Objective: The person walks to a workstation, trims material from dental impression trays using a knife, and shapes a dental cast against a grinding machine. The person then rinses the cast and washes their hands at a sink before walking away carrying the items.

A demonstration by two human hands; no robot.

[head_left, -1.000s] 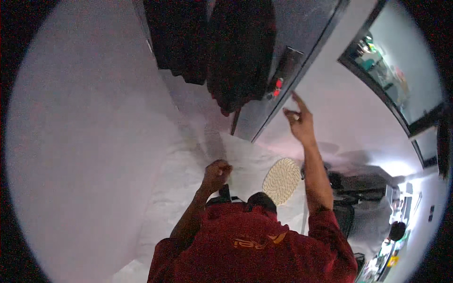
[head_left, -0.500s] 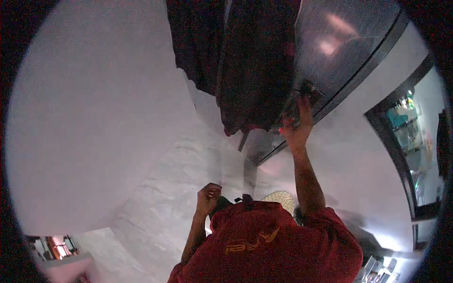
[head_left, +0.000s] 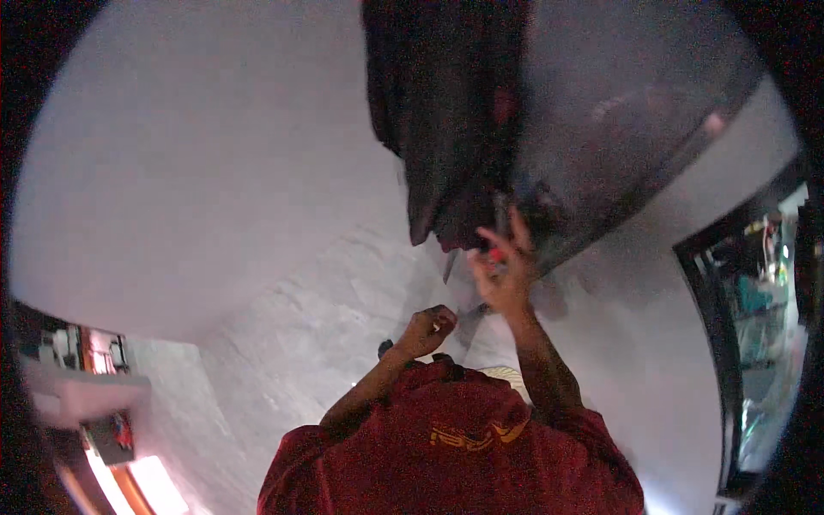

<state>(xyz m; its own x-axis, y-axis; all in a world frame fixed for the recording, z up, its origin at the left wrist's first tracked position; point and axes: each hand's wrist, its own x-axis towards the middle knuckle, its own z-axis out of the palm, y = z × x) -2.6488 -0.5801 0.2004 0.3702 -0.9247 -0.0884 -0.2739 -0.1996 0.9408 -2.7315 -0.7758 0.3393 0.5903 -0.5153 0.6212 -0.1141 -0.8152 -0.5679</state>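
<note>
Dark hanging garments (head_left: 442, 103) occupy the upper middle, beside a shiny dark grey panel (head_left: 618, 146). My right hand (head_left: 506, 266) is raised at their lower edge with fingers spread, in front of a small dark fitting with a red part (head_left: 496, 256); whether it touches either cannot be told through the blur. Lower and to the left, my left hand (head_left: 429, 330) is closed in front of my body, fingers curled; anything inside is hidden. My red shirt fills the bottom, with a pale woven oval (head_left: 502, 374) mostly hidden behind it.
A pale wall (head_left: 172, 172) spans the left. Below lies a light marbled floor (head_left: 309, 318). At the right is a black-framed glass window or opening (head_left: 728, 335) showing small items. A ledge (head_left: 94, 390) and bright openings sit at the lower left.
The view has shifted, showing more at the lower left. My right hand has moved lower in the picture, fingers more spread. My left hand is higher and further right than half a second ago.
</note>
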